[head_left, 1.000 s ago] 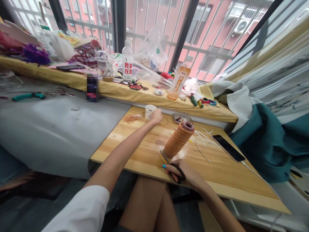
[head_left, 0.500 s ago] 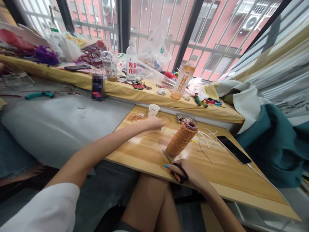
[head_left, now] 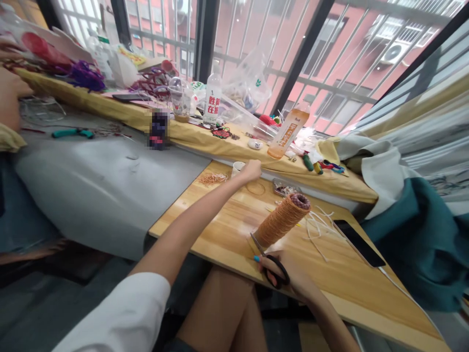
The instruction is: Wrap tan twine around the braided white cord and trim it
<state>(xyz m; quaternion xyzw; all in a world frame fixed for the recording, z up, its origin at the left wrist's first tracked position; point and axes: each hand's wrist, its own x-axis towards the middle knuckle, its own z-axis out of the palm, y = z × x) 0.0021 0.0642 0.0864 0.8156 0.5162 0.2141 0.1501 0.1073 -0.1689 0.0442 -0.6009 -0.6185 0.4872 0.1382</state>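
My right hand [head_left: 287,276] is closed around the black handles of a pair of scissors [head_left: 277,272] at the board's near edge. The scissors' blades point toward the base of a tall spool of orange-brown cord [head_left: 282,221], which stands on the wooden board [head_left: 220,222]. My left hand [head_left: 252,170] reaches to the far side of the board with its fingers closed. It partly covers a white paper cup [head_left: 237,168], and whatever its fingers hold is hidden. Just in front of that hand lies a loop of thin brown cord [head_left: 255,188].
Cut cord pieces [head_left: 213,179] lie left of the cup. A clear tray of small parts [head_left: 286,187], white cords [head_left: 318,225] and a phone [head_left: 359,243] are on the right. Bottles, including an orange drink [head_left: 289,132], line the sill. Another person's arm [head_left: 10,98] shows far left.
My left hand has moved up and away, toward the sill, and now covers part of the cup. My right hand keeps the scissors by the spool. The whole view has shifted a little.
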